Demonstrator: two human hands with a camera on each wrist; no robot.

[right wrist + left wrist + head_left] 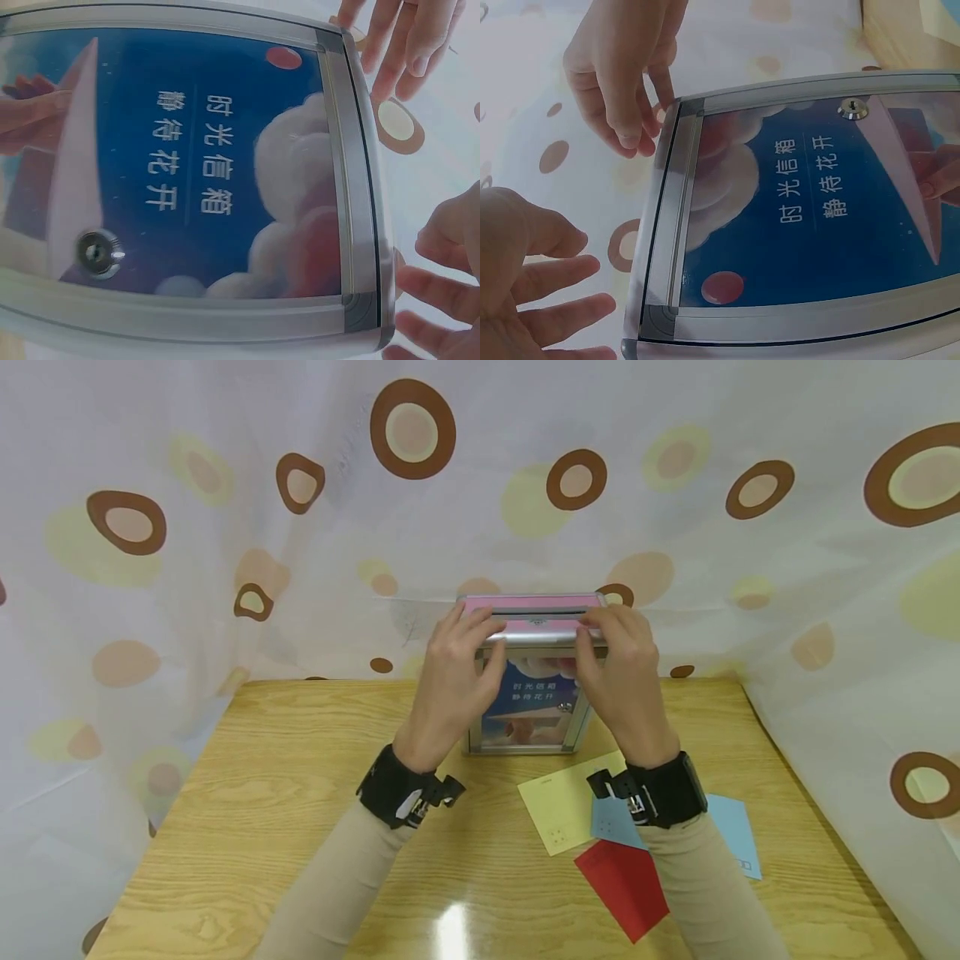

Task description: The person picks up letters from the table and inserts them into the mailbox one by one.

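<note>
A metal-framed letter box with a pink top and a narrow slot stands upright near the back of the table. Its blue front door carries white Chinese characters and a round key lock. My left hand is at the box's top left corner, fingers spread and relaxed. On the opposite side, my right hand has its fingers loosely bent at the top right corner. Both wrist views show bare fingers around the top edge, with nothing held between them.
Right of centre on the wooden table lie a yellow paper, a red paper and blue papers, partly under the right forearm. A patterned curtain hangs right behind the box and along both sides.
</note>
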